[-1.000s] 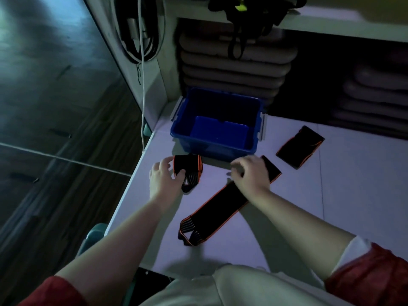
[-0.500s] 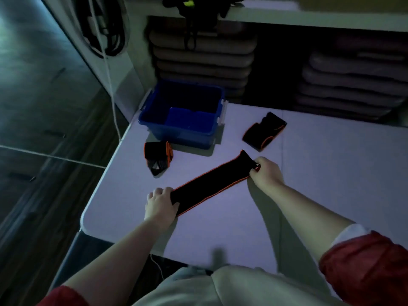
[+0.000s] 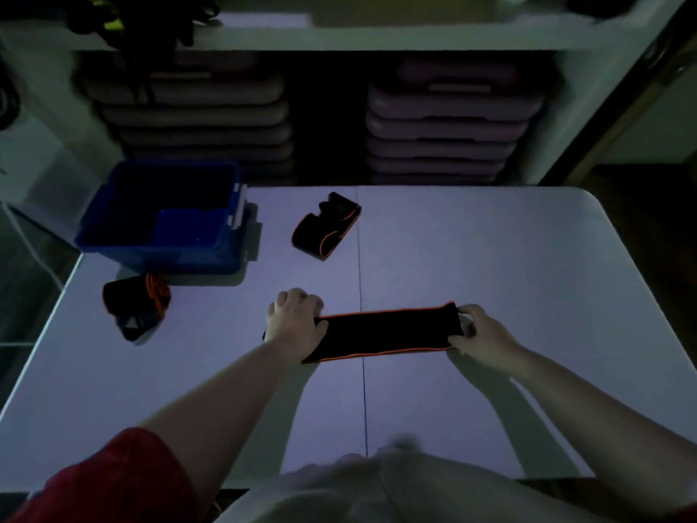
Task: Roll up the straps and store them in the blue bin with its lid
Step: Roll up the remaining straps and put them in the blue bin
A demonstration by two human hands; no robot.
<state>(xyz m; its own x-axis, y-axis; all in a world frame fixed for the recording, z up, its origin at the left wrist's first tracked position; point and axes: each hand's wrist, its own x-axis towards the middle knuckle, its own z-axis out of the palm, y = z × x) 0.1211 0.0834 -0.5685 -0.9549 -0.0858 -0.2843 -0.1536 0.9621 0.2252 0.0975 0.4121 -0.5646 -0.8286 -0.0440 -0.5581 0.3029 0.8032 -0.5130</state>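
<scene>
A black strap with orange edging (image 3: 384, 335) lies flat and stretched across the middle of the white table (image 3: 490, 266). My left hand (image 3: 294, 322) grips its left end and my right hand (image 3: 477, 334) pinches its right end. A rolled strap (image 3: 137, 303) rests at the table's left, just in front of the open blue bin (image 3: 124, 239). Another strap, loosely folded (image 3: 326, 226), lies right of the bin. A flat blue piece lies inside the bin; I cannot tell whether it is the lid.
Shelving behind the table holds stacks of pale step platforms (image 3: 449, 122). Dark gear hangs from the shelf at the top left (image 3: 132, 28). The table's left edge drops to a dark floor (image 3: 26, 281).
The left hand let go of the rolled strap and took the long strap's near end. Both hands pulled the strap straight and turned it level, toward the table's middle. The camera view swung right.
</scene>
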